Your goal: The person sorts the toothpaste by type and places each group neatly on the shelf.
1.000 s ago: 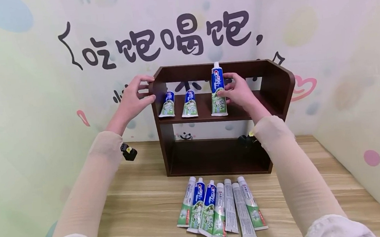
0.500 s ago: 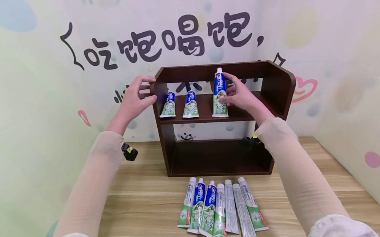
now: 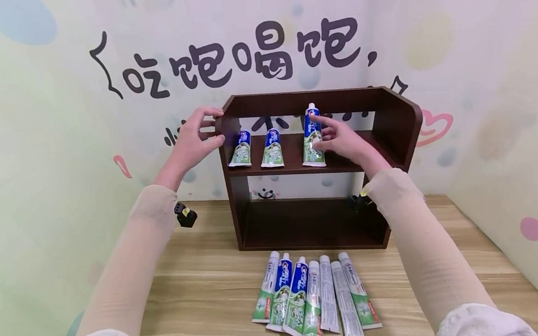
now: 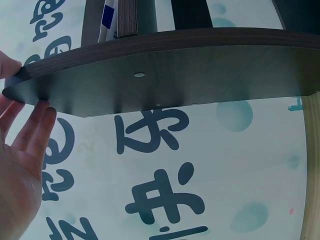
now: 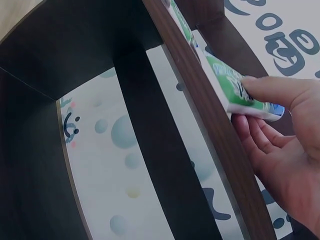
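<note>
My right hand is at a blue, white and green toothpaste tube that stands cap up on the upper board of a dark brown two-tier shelf. In the right wrist view the thumb lies on the front of this toothpaste tube, and the other fingers curl at its side. The tube's flat end is right at the board's front edge. My left hand grips the upper front corner of the shelf's left side panel, thumb on one face and fingers on the other.
Two similar toothpaste tubes lean back on the upper board's left part. Several more tubes, some blue and green, some white and green, lie side by side on the wooden table before the shelf. A printed wall stands behind.
The tube in my right hand has come down and its cap has tilted back into the shelf. My right index finger has moved onto the tube's upper front. The left hand keeps its grip.
</note>
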A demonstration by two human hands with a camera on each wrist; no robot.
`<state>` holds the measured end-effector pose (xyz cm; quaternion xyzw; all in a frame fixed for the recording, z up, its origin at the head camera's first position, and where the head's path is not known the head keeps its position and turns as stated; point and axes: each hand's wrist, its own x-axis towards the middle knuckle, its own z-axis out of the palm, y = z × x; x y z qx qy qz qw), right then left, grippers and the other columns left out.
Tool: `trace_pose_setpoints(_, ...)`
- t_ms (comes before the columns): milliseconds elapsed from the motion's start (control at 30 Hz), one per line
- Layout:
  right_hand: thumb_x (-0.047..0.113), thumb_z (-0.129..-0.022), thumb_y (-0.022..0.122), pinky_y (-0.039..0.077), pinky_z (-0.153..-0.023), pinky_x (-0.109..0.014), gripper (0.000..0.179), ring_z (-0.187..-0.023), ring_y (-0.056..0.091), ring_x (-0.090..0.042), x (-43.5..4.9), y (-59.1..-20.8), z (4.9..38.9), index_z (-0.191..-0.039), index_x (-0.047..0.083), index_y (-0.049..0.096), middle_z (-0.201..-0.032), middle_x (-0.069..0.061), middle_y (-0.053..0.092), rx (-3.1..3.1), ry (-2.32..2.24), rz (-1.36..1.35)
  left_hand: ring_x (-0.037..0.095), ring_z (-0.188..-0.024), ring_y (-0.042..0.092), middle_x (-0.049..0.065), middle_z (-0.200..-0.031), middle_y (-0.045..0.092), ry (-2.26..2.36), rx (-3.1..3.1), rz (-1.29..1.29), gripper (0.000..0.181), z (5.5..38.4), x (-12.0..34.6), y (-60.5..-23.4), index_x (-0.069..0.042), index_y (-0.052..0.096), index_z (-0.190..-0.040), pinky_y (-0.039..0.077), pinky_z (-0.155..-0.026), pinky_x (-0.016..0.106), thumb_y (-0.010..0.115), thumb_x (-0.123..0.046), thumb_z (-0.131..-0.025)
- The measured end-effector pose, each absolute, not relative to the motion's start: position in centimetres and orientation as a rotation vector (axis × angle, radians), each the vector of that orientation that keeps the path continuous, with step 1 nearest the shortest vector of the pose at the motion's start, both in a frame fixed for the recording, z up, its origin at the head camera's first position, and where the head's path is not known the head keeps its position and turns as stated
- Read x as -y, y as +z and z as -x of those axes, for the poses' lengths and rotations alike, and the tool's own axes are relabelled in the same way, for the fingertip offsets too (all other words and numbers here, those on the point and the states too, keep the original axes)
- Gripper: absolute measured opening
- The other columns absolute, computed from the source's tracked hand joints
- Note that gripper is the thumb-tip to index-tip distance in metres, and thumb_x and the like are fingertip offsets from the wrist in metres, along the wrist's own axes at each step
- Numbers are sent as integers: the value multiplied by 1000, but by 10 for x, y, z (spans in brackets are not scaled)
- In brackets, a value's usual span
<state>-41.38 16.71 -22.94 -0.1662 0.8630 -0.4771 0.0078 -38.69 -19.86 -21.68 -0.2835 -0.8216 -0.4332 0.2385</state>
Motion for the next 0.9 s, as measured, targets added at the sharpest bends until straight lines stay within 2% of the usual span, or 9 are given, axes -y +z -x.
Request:
trace_pose_setpoints(200,15,-92,68,35,-119,-51,78,-138,41,-33,-171,-229,419,-155,38,27,-149,-18,41,-2674,-1443,503,30,-120,60,7,-143,53,-1168,2246,775,46,386,198,-217,-8,51,-132,54,-102,47,66,-3,-88)
trace_pose_setpoints(500,18,-93,67,27,-122,-56,81,-142,36,-37,-168,-227,414,-158,33,21,-157,-22,34,-2677,-1341,491,36,-122,58,12,-144,51,-1195,2257,772,47,377,194,-213,-4,50,-132,51,-104,51,64,0,-88)
trace_pose_setpoints(700,21,-94,66,29,-120,-57,76,-138,38,-37,-169,-232,417,-157,30,24,-152,-21,38,-2697,-1291,483,42,-122,56,20,-144,49,-1189,2295,761,46,350,186,-201,3,48,-133,49,-105,53,61,1,-89)
trace_pose_setpoints(800,21,-95,65,30,-120,-56,74,-137,40,-37,-168,-233,416,-157,28,27,-151,-21,39,-2685,-1298,483,41,-122,57,20,-145,49,-1191,2295,766,45,348,186,-200,4,48,-132,50,-106,52,61,0,-89)
trace_pose_setpoints(900,22,-95,64,30,-120,-55,71,-136,40,-38,-168,-234,416,-157,25,29,-151,-22,39,-2686,-1300,494,40,-122,57,18,-145,49,-1199,2283,765,46,360,189,-205,1,49,-133,50,-106,53,62,1,-89)
